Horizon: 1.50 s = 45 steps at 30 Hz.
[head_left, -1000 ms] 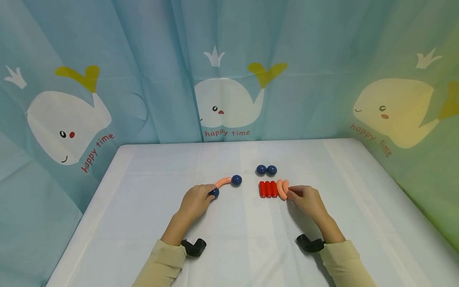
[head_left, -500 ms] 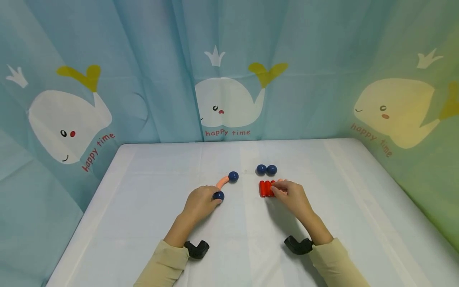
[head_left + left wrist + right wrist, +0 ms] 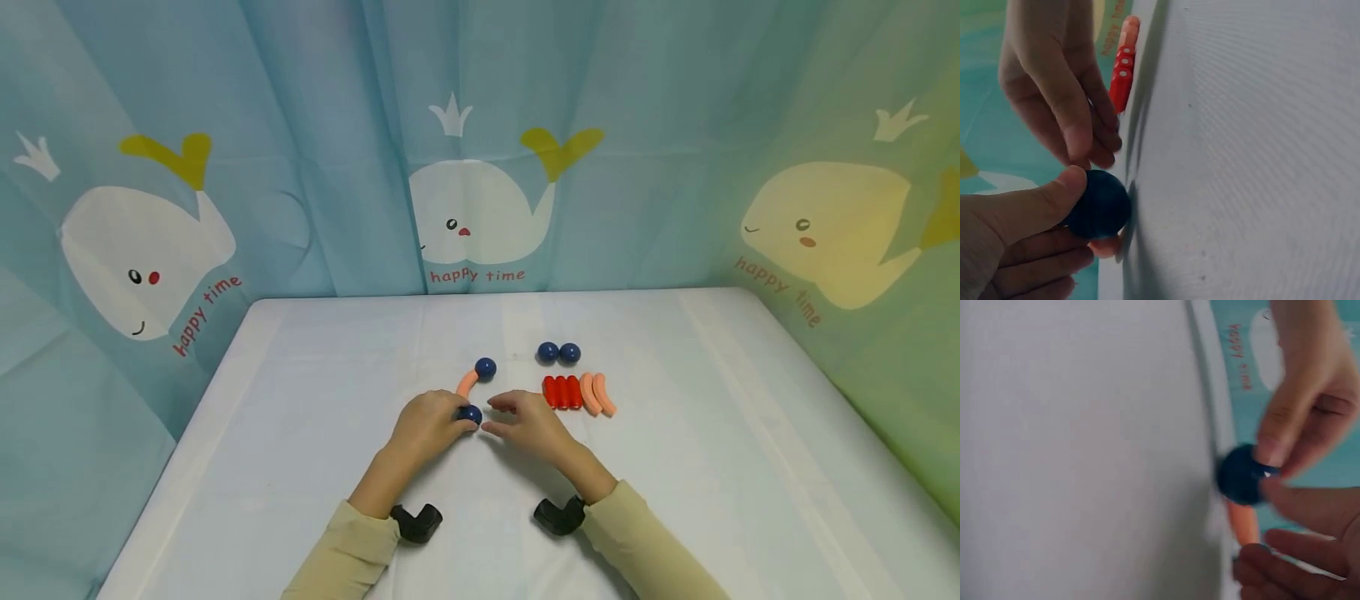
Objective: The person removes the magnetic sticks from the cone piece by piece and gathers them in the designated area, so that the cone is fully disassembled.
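My left hand (image 3: 429,425) pinches a dark blue ball (image 3: 470,415) between thumb and fingers, low over the white table. A curved orange rod (image 3: 467,384) runs from that ball to a second blue ball (image 3: 486,368) farther back. My right hand (image 3: 531,427) is just right of the held ball, its thumb and fingers apart and nothing between them. In the left wrist view the thumb presses on the near side of the blue ball (image 3: 1102,205). The right wrist view shows my right fingertips close to the ball (image 3: 1239,476); whether they touch it I cannot tell.
Right of the hands lie a row of three red rods (image 3: 562,392) and, beside it, two curved orange rods (image 3: 597,394). Two more blue balls (image 3: 558,353) sit together behind them. A curtain with whale prints (image 3: 480,217) hangs along the table's back edge.
My right hand has left the orange rods, crossed over the red ones and come left to the held ball. My left hand has shifted slightly right, turning the ball-and-rod piece more upright in view.
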### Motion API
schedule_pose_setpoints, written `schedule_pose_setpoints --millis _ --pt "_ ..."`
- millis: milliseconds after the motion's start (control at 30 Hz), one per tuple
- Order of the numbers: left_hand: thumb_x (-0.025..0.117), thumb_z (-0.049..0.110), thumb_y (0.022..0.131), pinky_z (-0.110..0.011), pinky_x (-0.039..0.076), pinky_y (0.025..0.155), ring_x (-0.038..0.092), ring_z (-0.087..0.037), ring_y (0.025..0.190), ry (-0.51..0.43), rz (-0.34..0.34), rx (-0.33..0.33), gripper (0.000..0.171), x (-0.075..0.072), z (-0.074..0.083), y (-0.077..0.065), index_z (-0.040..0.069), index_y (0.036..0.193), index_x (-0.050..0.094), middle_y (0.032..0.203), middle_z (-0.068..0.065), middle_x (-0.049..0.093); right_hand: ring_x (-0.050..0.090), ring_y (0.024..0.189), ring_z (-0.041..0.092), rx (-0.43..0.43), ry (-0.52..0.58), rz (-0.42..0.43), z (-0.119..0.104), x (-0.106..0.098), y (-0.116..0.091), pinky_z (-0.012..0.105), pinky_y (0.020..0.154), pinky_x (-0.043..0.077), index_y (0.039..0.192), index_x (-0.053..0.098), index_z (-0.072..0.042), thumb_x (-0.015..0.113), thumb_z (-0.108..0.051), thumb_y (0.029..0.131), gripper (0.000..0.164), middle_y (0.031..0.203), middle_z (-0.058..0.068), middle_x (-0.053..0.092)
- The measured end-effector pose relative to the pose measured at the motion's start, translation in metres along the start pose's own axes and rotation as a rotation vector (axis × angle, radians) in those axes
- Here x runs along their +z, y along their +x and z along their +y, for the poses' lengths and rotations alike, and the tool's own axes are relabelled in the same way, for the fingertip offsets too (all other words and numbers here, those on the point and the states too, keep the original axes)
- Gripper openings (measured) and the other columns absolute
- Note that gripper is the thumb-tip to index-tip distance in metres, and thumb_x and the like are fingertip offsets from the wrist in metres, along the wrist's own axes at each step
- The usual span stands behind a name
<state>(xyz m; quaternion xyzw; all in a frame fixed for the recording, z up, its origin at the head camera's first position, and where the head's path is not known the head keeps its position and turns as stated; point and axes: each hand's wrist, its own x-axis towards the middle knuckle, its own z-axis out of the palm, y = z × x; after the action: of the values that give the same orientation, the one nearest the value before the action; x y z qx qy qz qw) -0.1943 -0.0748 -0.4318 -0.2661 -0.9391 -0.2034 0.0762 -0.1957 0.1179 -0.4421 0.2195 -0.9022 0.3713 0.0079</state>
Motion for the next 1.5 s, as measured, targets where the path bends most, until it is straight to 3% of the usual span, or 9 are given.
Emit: schedule_pose_setpoints --millis 233,433,700,900,1167,1333,1500 --pt "0.071 0.022 0.08 -0.033 0.048 0.073 0.061 -0.017 0.085 -0.036 -0.108 0.069 0.024 -0.005 -0.008 0.001 0.009 0.1 0.068 0.093 -0.003 0.067 0.062 0.092 0.024 -0.057 0.01 0.001 -0.005 0.013 0.008 0.039 0.081 0.049 0.104 0.067 0.002 0.077 -0.015 0.075 0.035 0.099 0.011 0.067" --pt "0.074 0.017 0.077 -0.036 0.048 0.079 0.061 -0.02 0.092 -0.09 -0.127 0.14 0.033 -0.006 -0.017 0.0 0.007 0.108 0.066 0.101 -0.007 0.066 0.062 0.091 0.018 -0.092 -0.003 -0.039 -0.01 0.017 0.013 0.036 0.081 0.049 0.106 0.066 -0.001 0.077 -0.016 0.075 0.036 0.099 0.007 0.067" --pt "0.077 0.007 0.073 -0.038 0.043 0.091 0.055 -0.026 0.109 -0.089 -0.158 0.117 0.058 -0.006 -0.023 -0.003 0.002 0.126 0.054 0.121 -0.012 0.058 0.059 0.083 0.014 -0.051 -0.037 -0.039 -0.018 0.019 0.017 0.034 0.077 0.049 0.103 0.068 -0.001 0.075 -0.019 0.078 0.032 0.094 0.004 0.067" --pt "0.075 0.006 0.074 -0.039 0.041 0.093 0.052 -0.028 0.113 -0.089 -0.156 0.091 0.054 -0.009 -0.021 -0.003 0.001 0.125 0.056 0.124 -0.012 0.056 0.06 0.087 0.016 -0.031 -0.003 -0.083 -0.021 0.016 0.011 0.037 0.08 0.048 0.102 0.067 0.0 0.073 -0.012 0.078 0.028 0.097 0.007 0.067" --pt "0.077 0.002 0.071 -0.037 0.046 0.086 0.057 -0.023 0.106 -0.11 -0.121 0.168 0.037 -0.009 -0.02 -0.002 0.005 0.105 0.064 0.108 -0.006 0.064 0.057 0.083 0.015 -0.053 0.04 -0.181 -0.023 0.01 0.003 0.035 0.078 0.049 0.103 0.066 0.003 0.073 -0.009 0.078 0.029 0.096 0.007 0.066" --pt "0.076 0.009 0.074 -0.037 0.045 0.087 0.058 -0.024 0.104 -0.102 -0.126 0.212 0.039 -0.009 -0.02 -0.003 0.001 0.111 0.064 0.109 -0.008 0.064 0.053 0.078 0.013 -0.046 0.067 -0.255 -0.023 0.008 -0.002 0.028 0.072 0.048 0.104 0.066 0.0 0.072 -0.009 0.078 0.028 0.094 0.003 0.065" --pt "0.076 0.011 0.074 -0.036 0.045 0.087 0.059 -0.022 0.102 -0.096 -0.13 0.231 0.04 -0.008 -0.019 -0.003 0.002 0.112 0.064 0.108 -0.007 0.064 0.053 0.078 0.014 -0.063 0.066 -0.273 -0.023 0.005 -0.005 0.027 0.072 0.048 0.104 0.066 0.001 0.073 -0.008 0.077 0.029 0.094 0.003 0.064"
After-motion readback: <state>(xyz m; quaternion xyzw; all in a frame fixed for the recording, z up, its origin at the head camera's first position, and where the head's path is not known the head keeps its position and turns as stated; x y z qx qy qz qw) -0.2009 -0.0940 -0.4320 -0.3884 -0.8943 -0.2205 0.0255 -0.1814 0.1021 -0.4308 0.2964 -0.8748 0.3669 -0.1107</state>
